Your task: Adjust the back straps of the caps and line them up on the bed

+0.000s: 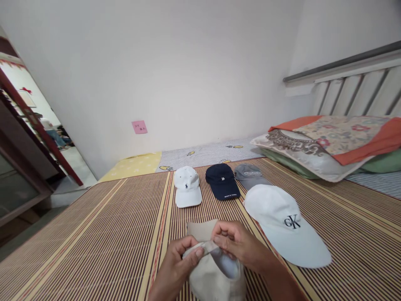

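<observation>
A beige cap (216, 282) lies on the striped mat at the bottom centre, its brim pointing away and its opening partly showing. My left hand (183, 259) pinches the left part of the cap's back strap between thumb and fingers. On the strap's right part, my right hand (233, 242) is closed with thumb and fingertips together. Just beyond them stand a white cap with a small dark logo (188, 188), a navy cap (222, 182) and a grey cap (250, 175). A larger white cap with black letters (286, 223) sits to the right.
The striped mat (103, 234) covers the bed. Pillows (313, 154) are stacked at the right below a metal rail (341, 62). A pink note (139, 127) is on the wall. Through the doorway at the left, a person (50, 129) is visible in another room.
</observation>
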### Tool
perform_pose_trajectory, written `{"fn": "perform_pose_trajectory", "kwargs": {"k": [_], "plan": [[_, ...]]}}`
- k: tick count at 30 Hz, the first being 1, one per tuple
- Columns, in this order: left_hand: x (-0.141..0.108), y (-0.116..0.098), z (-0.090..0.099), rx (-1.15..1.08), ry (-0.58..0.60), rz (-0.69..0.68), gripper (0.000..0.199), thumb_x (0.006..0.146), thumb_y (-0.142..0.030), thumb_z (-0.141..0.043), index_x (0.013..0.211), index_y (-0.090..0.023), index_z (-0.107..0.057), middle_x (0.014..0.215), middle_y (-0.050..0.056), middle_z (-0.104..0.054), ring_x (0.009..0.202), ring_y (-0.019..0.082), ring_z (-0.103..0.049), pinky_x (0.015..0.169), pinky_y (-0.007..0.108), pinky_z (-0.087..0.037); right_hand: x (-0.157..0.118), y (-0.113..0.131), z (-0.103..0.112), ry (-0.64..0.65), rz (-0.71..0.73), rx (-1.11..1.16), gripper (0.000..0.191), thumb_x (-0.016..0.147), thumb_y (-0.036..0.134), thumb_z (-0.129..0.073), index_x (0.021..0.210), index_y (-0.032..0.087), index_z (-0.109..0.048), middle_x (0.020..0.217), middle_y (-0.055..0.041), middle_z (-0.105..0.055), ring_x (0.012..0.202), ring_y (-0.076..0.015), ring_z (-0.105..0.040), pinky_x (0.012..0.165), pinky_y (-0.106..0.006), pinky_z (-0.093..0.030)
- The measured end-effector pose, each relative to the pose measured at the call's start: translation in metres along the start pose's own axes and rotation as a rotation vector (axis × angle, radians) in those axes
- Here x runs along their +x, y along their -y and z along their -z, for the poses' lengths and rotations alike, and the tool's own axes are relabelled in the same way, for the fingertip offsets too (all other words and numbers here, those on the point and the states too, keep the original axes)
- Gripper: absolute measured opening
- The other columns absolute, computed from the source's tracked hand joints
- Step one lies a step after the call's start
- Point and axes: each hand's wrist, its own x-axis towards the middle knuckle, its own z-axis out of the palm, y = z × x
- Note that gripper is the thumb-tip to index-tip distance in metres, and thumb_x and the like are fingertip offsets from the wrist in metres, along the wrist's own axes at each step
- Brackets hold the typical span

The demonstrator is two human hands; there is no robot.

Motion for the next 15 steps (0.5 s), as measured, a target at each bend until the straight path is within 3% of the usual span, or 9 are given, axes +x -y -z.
{"fn": "perform_pose_trajectory", "kwargs": {"k": [7,15], "plan": [[-0.003,0.012,0.026,-0.1,-0.069,-0.01,0.052,0.079,-0.062,-0.078,0.065,-0.019,-0.054,0.059,-0.005,-0.045,0.056,0.009,-0.032,0.053,0.023,-0.023,-0.004,-0.013,0.019,0.108,0.027,0.095,0.038,0.081,0.053,-0.08,0.083,0.017,-0.066,0.068,0.0052,-0.052,0.058,-0.0094,-0.04,0.052,-0.022,-0.028],[-0.004,0.018,0.034,-0.103,0.089,0.022,0.043,0.068,-0.053,-0.089,0.068,-0.016,-0.066,0.059,-0.004,-0.049,0.055,0.009,-0.035,0.052,0.024,-0.023,-0.002,-0.022,0.022,0.028,0.003,0.188,0.045,0.08,0.059,-0.081,0.086,0.016,-0.068,0.071,0.0047,-0.055,0.061,-0.0087,-0.043,0.055,-0.021,-0.028]]}}
